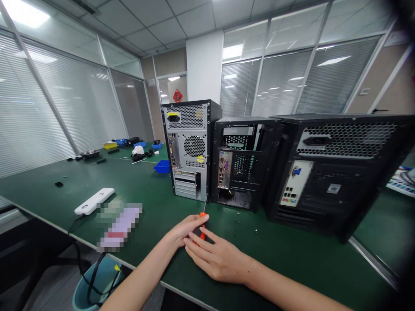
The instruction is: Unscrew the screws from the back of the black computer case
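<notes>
An orange and black screwdriver (202, 233) points away from me, its thin shaft reaching the lower right corner of the silver back panel of a computer tower (191, 151). Around the front of the handle is my left hand (186, 229), closed with the thumb along the top. My right hand (220, 259) has its fingers curled about the rear of the same handle, and they hide part of it. Whether the tip sits in a screw is too small to tell. Several loose screws (256, 231) lie on the green table right of the screwdriver.
Right of the silver-backed tower stand an opened black case (244, 164) and a larger black tower (324, 172). A white power bank-like box (94, 201) lies at left near a blurred purple item (119, 229). Behind is a blue bin (162, 166); a teal bucket (82, 285) stands below the table's edge.
</notes>
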`<state>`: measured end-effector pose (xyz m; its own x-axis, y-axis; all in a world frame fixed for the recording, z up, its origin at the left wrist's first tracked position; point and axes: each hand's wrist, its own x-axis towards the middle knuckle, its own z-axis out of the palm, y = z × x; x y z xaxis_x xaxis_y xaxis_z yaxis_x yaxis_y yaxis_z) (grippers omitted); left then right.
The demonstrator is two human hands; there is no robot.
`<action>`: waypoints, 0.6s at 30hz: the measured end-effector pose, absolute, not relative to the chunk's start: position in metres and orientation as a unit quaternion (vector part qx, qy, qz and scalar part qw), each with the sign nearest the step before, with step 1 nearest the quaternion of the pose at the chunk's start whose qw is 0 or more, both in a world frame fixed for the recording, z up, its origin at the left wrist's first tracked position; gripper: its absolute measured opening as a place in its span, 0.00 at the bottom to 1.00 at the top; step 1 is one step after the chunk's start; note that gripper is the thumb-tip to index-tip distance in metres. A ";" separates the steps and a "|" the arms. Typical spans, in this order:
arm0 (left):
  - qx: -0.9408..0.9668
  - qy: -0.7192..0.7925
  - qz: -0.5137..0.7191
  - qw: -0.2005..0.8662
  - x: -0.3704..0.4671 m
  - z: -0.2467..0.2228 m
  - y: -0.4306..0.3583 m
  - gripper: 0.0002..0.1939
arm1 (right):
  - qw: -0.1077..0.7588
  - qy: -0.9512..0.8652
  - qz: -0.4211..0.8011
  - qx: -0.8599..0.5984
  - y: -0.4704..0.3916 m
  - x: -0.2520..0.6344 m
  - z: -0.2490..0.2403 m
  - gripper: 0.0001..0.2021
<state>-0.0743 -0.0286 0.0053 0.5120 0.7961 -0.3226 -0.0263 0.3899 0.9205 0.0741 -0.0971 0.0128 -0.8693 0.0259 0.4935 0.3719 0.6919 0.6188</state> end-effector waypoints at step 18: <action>0.500 0.437 0.286 0.691 -0.073 0.007 -0.030 0.28 | 0.229 -0.886 -0.381 -0.133 -0.095 0.072 0.006 0.15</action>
